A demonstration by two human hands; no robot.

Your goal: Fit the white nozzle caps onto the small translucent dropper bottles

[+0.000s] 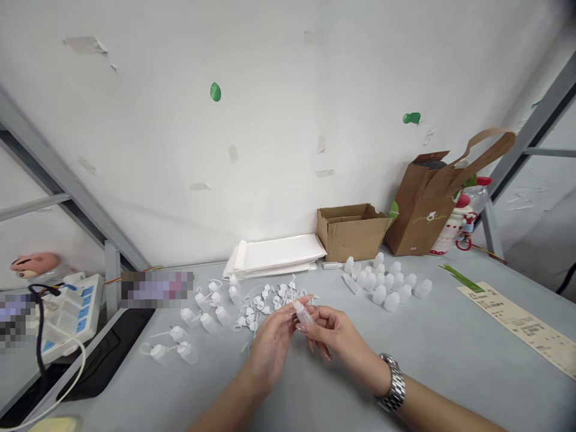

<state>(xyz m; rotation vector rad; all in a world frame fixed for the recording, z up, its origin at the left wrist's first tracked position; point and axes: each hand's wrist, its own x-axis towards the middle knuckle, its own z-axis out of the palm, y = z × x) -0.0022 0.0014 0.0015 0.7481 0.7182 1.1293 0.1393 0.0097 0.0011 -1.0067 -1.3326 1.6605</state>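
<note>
A small translucent squeeze bottle is tilted between my hands, its white tip toward the far side. My right hand, with a metal watch at the wrist, pinches the bottle's body between thumb and fingers. From the other side, my left hand curls its fingers about the bottle's neck; part of its grip is hidden. Just beyond the hands lies a loose heap of white caps with thin straps. Several capped bottles stand to the left. Uncapped bottles are grouped on the right.
White padded envelopes lie against the wall beside an open cardboard box. A brown paper bag stands behind right. A printed paper strip lies right. At left are a power strip and cables.
</note>
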